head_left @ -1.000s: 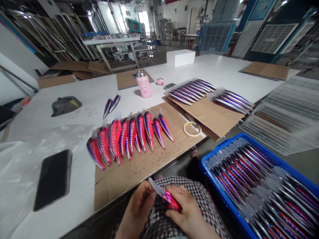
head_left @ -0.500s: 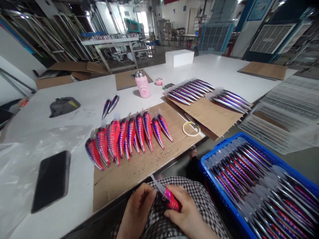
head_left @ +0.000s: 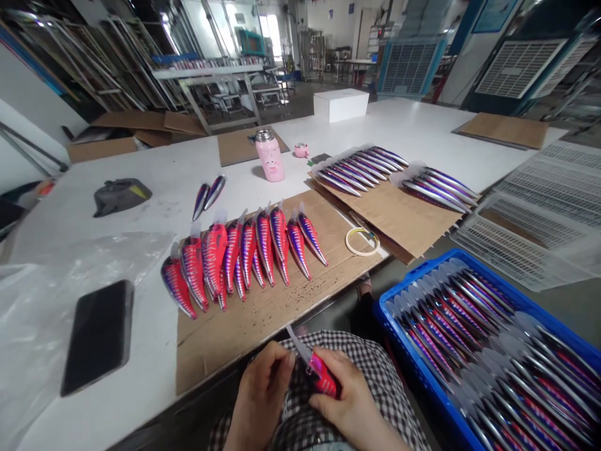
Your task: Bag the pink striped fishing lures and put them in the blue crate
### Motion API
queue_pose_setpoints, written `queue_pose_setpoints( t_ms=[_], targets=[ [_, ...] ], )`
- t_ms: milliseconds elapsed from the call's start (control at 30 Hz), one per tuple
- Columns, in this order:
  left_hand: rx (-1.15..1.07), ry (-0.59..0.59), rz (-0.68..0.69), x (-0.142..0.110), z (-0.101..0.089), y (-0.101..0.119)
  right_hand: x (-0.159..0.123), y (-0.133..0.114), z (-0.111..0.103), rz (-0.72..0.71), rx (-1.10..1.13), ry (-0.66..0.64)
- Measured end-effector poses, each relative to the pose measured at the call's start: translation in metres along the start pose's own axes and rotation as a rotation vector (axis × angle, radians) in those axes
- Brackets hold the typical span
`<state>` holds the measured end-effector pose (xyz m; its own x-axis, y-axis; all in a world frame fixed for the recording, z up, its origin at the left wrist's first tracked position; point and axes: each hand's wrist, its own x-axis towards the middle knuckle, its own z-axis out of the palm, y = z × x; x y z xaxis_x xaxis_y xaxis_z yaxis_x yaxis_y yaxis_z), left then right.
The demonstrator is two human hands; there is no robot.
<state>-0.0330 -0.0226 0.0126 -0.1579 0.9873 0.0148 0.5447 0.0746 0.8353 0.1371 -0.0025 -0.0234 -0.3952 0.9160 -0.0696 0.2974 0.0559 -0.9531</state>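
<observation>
My right hand (head_left: 345, 391) is wrapped round a pink-red fishing lure (head_left: 323, 374) above my lap. The lure's clear diving lip (head_left: 297, 343) points up and to the left. Just left of the lure's head, my left hand (head_left: 267, 385) is closed, thumb and fingers pinched together. What sits between those fingertips, if anything, is too small to make out. On the cardboard sheet (head_left: 263, 326) before me lies a row of red and purple striped lures (head_left: 248, 247). To my right stands a blue crate (head_left: 382, 307) packed with silver, purple and pink lures (head_left: 451, 326).
Silver lures (head_left: 361, 166) lie on a second cardboard sheet (head_left: 389, 216), near a cream ring (head_left: 361, 241). A phone (head_left: 97, 338), grey cloth (head_left: 122, 196), two loose lures (head_left: 208, 195), a pink bottle (head_left: 270, 158) and a white box (head_left: 341, 105) are on the table (head_left: 159, 235).
The view has shifted very slightly. Both hands keep nearly the same pose, with the lure still in my right hand.
</observation>
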Motion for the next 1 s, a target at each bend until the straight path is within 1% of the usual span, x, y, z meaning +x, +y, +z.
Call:
queue_pose_setpoints(
  t_ms=[100,167,267,333,467,600,700,767,900,1000],
  targets=[
    [-0.047,-0.02,-0.068,0.0,0.0,-0.002,0.0,-0.001,0.0,0.031,0.033,0.026],
    [-0.084,-0.009,-0.078,0.0,0.0,-0.003,0.0,-0.001,0.001,0.048,0.062,0.035],
    [-0.105,0.035,-0.048,-0.001,0.001,-0.006,0.0,0.0,0.001,0.059,0.076,0.029],
    [-0.069,0.054,-0.015,-0.001,0.001,-0.006,-0.001,0.001,0.001,0.073,0.061,0.018],
    [0.035,0.057,0.044,0.001,-0.001,-0.002,-0.003,0.005,0.0,0.089,0.0,0.003],
    [0.08,0.049,0.052,0.001,-0.003,0.002,-0.003,0.006,-0.001,0.056,-0.047,-0.007],
    [0.131,0.023,0.025,-0.001,-0.003,0.001,-0.002,0.005,-0.001,0.031,-0.057,-0.008],
    [0.149,0.002,-0.005,-0.002,-0.003,0.001,-0.001,0.005,-0.001,0.042,-0.053,-0.004],
    [0.116,-0.018,-0.073,0.0,-0.001,0.004,-0.002,0.005,0.0,0.1,-0.038,-0.003],
    [0.078,-0.018,-0.108,0.003,0.0,0.007,-0.002,0.004,0.001,0.095,-0.036,-0.012]
  ],
)
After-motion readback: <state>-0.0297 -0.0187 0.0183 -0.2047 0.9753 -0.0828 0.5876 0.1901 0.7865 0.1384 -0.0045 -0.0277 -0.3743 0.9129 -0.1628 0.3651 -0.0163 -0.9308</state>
